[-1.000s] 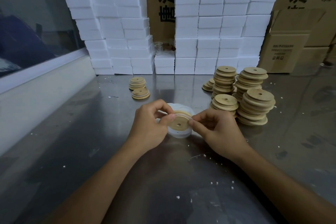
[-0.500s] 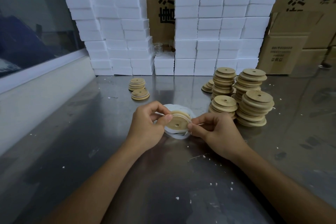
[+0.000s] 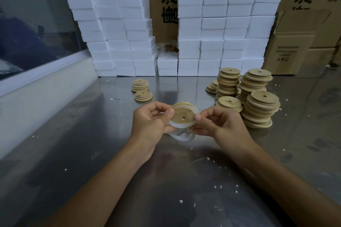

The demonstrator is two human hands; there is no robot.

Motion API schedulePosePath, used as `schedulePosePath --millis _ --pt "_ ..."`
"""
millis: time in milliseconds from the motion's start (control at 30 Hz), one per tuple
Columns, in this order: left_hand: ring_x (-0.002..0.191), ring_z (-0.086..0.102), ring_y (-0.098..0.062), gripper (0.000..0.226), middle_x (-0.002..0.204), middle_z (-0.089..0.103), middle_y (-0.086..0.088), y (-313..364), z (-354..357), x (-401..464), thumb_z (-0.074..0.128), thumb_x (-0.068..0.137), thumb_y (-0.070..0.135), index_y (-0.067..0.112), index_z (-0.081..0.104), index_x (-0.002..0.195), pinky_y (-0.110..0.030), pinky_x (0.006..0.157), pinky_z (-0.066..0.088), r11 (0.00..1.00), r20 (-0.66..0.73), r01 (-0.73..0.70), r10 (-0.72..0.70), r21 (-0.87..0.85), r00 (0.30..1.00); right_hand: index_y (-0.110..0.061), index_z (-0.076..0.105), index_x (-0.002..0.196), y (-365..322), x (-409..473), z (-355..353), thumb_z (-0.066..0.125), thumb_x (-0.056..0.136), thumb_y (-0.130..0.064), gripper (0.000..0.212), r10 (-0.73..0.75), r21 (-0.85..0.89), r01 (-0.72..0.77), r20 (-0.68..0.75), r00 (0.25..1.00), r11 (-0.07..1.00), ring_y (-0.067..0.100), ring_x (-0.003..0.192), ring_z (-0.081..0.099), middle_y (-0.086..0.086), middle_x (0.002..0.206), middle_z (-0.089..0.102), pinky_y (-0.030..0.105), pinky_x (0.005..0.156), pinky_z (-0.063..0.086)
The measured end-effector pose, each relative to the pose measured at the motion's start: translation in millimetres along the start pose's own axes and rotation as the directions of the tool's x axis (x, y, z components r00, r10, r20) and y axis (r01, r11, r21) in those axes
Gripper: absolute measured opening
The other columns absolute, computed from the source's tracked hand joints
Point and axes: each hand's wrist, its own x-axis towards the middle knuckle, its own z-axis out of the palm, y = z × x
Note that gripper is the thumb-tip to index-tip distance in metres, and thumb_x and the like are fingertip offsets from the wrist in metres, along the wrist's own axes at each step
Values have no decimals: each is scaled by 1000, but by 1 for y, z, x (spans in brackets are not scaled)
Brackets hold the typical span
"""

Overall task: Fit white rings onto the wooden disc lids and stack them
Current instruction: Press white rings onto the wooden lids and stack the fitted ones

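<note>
A: Head view: the wooden disc lid (image 3: 183,117) is held up off the tabletop (image 3: 184,180) between both hands, tilted toward the camera, with a white ring (image 3: 175,125) lying around its lower edge; the left hand (image 3: 151,125) pinches the left rim, thumb on the face; the right hand (image 3: 221,127) pinches the right rim and the ring.

B: So each grip is clamped on it; what could go wrong?

A: I judge the ring only part-seated; a stretch on one side could make it snap off the other, or twist; a slip would drop the lid onto the loose rings (image 3: 181,135) beneath.

B: And nearby?

A: The tall lid stacks (image 3: 258,97) to the right lean unevenly; a nudge might topple them; two short stacks (image 3: 141,89) sit far left.

B: The room?

A: Scuffed steel strewn with white crumbs; white foam blocks (image 3: 221,24) walled up behind; cardboard cartons (image 3: 299,42) beyond; a window (image 3: 36,24) at left.
</note>
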Motion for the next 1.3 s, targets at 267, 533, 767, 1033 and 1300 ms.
schedulePosePath --millis 267,533,767,1033,1300 --pt "78 74 -24 8 84 72 -14 3 1 0 64 88 -3 2 64 81 -40 59 61 992 6 100 -100 -78 995 11 67 87 -6 1 -5 69 84 2 9 -35 -5 35 24 999 999 23 69 74 19 75 74 27 65 61" --pt "80 74 -26 10 85 70 -15 2 3 -1 60 91 -2 1 62 81 -42 62 60 967 28 178 -175 -182 984 2 69 91 -7 -3 -3 73 84 -9 14 -117 -121 118 11 993 986 22 72 75 13 78 76 27 63 61" --pt "86 72 -30 14 88 68 -16 1 5 -1 57 93 -2 3 58 80 -44 66 60 956 72 162 -149 -243 986 3 64 88 4 -4 6 72 86 -9 15 -83 -61 81 -25 996 995 25 76 76 16 79 75 26 59 59" --pt "83 72 -17 13 90 71 1 -1 -1 -2 69 86 3 14 64 88 -35 66 61 961 114 -213 195 175 974 -13 68 83 8 -4 -1 75 87 -10 8 -234 -360 221 7 972 906 19 70 73 3 77 73 37 60 62" --pt "86 66 -10 17 86 64 13 -2 4 -4 71 86 16 27 59 85 -26 73 58 804 247 -457 388 381 888 -21 68 83 11 -4 -2 75 86 -13 12 -301 -456 257 -24 953 852 6 67 70 -10 78 73 18 57 54"
